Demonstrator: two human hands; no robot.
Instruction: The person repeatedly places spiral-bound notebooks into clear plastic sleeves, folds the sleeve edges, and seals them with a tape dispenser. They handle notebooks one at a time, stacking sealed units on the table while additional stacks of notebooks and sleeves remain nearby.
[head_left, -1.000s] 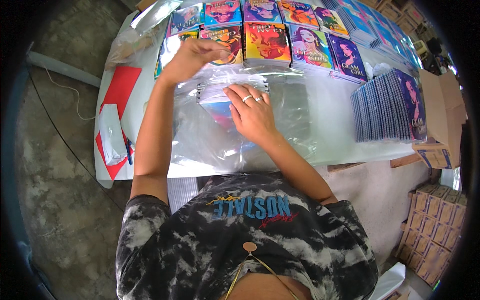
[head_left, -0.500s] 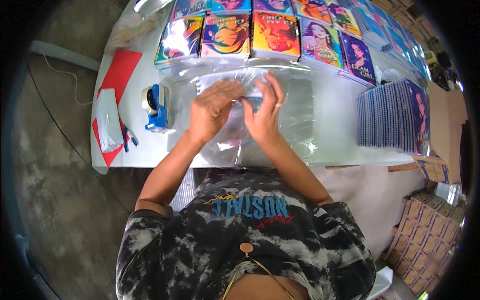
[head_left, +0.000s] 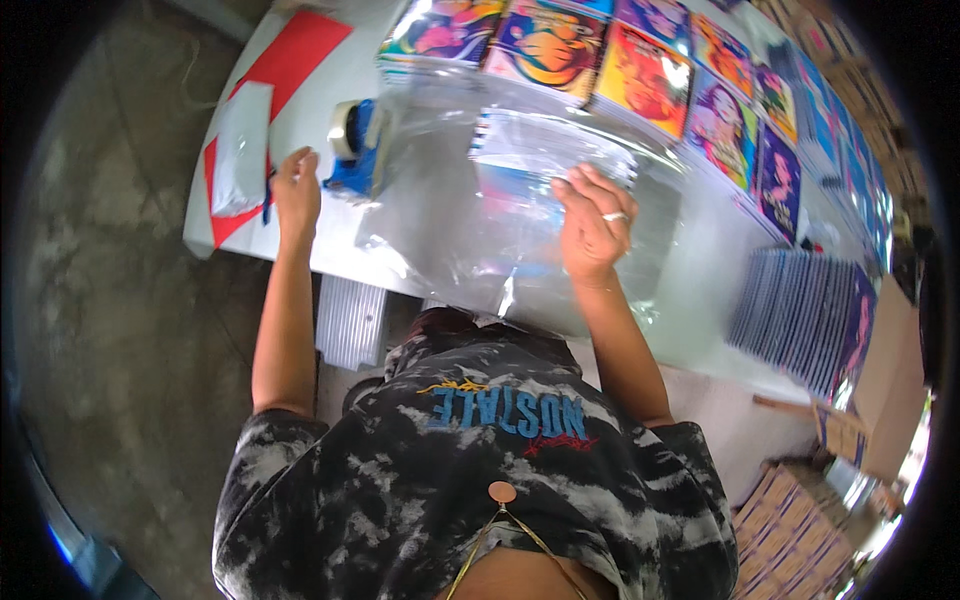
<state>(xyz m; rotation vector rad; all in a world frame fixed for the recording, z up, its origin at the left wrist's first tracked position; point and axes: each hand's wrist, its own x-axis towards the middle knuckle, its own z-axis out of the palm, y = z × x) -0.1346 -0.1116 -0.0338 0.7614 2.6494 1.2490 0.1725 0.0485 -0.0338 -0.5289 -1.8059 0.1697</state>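
Note:
A large sheet of clear plastic film point(head_left: 430, 235) lies over the near part of the table, wrinkled and shiny. Under or within it sits a stack of spiral notebooks point(head_left: 515, 140), its pale edge facing me. My right hand point(head_left: 597, 222), a ring on one finger, is closed at the film beside the stack, its fingertips pinching the plastic. Out to the left, my left hand point(head_left: 297, 195) is bent and blurred between a blue tape dispenser point(head_left: 362, 150) and a small dark blue tool point(head_left: 268, 205). Whether it grips anything is not visible.
A white wrapped packet point(head_left: 242, 150) rests on red sheets point(head_left: 305, 60) at the left. Colourful notebook piles point(head_left: 645, 78) line the far side. A long row of stacked notebooks point(head_left: 795, 315) stands at right, beside an open cardboard box point(head_left: 895, 385). More cartons point(head_left: 795, 530) stand below.
My left hand has left the film and swung left past the tape dispenser. My right hand stays at the film, its fingers now curled in. The whole view has turned and shifted.

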